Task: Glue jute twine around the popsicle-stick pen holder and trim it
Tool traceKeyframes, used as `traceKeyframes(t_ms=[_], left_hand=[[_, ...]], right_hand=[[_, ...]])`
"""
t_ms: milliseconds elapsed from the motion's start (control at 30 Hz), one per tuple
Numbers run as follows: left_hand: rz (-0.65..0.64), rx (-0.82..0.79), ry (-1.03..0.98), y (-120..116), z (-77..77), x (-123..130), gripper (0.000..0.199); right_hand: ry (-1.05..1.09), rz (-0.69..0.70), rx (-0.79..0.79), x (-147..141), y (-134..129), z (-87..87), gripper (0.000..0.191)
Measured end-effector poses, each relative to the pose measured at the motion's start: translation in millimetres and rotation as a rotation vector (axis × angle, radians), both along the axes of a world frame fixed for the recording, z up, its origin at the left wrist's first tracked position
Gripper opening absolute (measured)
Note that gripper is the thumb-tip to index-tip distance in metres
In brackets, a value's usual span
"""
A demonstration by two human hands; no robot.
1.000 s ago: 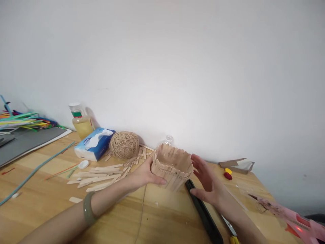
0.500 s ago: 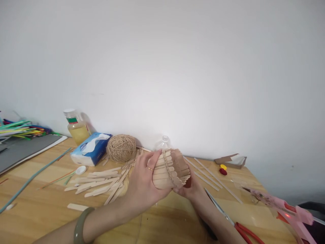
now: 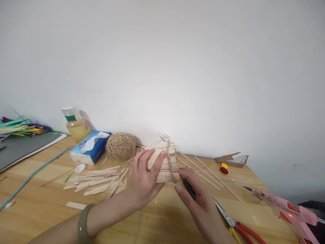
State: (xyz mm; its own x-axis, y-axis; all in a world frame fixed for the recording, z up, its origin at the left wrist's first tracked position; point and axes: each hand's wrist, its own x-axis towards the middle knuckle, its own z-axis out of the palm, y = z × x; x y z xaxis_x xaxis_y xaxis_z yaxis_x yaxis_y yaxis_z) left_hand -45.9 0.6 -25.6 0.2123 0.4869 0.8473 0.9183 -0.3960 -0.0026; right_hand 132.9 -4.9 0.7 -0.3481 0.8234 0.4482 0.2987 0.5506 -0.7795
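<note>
My left hand point(image 3: 143, 174) wraps round a cup made of craft sticks point(image 3: 162, 164), which lies tilted on its side above the table. A twine band point(image 3: 168, 157) circles it near its right end. My right hand point(image 3: 200, 200) is beside that end, thumb and index finger apart, with the index fingertip close to the rim; whether it touches I cannot tell. Behind its fingers shows part of a dark green object point(image 3: 189, 188), mostly hidden. Just right of this hand lie scissors with red handles point(image 3: 228, 217).
Loose craft sticks point(image 3: 101, 179), a twine ball point(image 3: 121, 146), a tissue pack point(image 3: 90, 147) and a jar point(image 3: 75, 125) stand left. Clear glue sticks point(image 3: 208, 169) and a pink glue gun point(image 3: 284, 206) with a glowing red light are right. A wall point(image 3: 162, 67) rises behind.
The cup has turned so its opening no longer faces me. My right hand has let go of the rim and moved slightly down and right, its fingers parting. My left hand keeps its hold.
</note>
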Motion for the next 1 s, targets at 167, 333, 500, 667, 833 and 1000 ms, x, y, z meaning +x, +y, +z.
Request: traceKeyframes(t_ms=[167,333,500,667,833,1000], left_hand=[[-0.064,0.026,0.028,0.2,-2.1,1.1,0.071],[-0.058,-0.019,0.072,-1.7,-3.0,1.9,0.074],[-0.044,-0.060,0.136,-2.3,-4.9,2.4,0.073],[-0.059,0.044,0.142,0.8,-6.9,1.7,0.061],[-0.022,0.188,0.148,5.2,-3.5,1.1,0.035],[0.031,0.321,0.241,6.6,-3.7,3.5,0.034]], right_hand=[[0.013,0.065,-0.096,-4.9,2.0,2.5,0.021],[0.053,0.036,-0.092,-3.7,3.9,-3.4,0.023],[0.078,-0.005,-0.091,-4.3,5.0,-6.9,0.027],[0.077,0.034,-0.111,-3.0,7.7,-5.3,0.026],[0.024,0.114,-0.178,1.3,8.1,-1.6,0.021],[0.051,0.112,-0.223,-0.9,5.8,-0.5,0.027]])
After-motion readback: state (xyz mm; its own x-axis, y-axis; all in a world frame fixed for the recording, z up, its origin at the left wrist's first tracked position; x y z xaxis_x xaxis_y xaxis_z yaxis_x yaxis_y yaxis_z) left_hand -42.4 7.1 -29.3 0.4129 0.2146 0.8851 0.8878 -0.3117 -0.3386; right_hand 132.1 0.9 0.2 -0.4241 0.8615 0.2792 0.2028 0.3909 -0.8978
